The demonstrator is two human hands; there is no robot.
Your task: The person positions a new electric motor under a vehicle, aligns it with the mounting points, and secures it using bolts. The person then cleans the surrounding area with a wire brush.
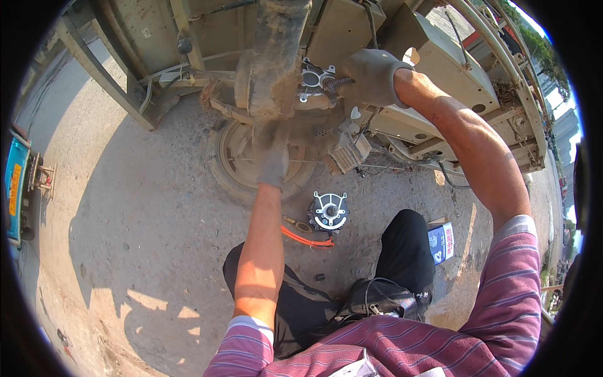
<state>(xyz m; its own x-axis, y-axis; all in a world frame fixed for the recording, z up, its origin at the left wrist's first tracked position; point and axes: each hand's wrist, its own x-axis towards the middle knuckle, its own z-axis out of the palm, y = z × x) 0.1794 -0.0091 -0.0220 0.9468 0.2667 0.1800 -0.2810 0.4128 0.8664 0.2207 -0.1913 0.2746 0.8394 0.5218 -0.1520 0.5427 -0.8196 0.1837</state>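
Note:
My left hand (274, 166), in a grey glove, reaches below an upright dusty tyre (276, 63), over a wheel (220, 160) lying on the ground. Its fingers are lost in blur and shadow. My right hand (372, 78), also gloved, is closed beside a coil spring (339, 83) under the vehicle; what it grips, if anything, is hidden. Left of the spring is a round part with silver bracket arms (312, 78). A finned metal block (349, 152) hangs below. Nearer me, a round dark motor-like unit with a silver bracket (330, 210) rests on the ground.
The vehicle's metal frame (135, 94) and box-shaped panels (433, 75) surround the work overhead. An orange cable (308, 240) lies by the unit, and a blue-and-white printed box or booklet (441, 242) beside my right knee. A blue vehicle (17, 182) stands far left.

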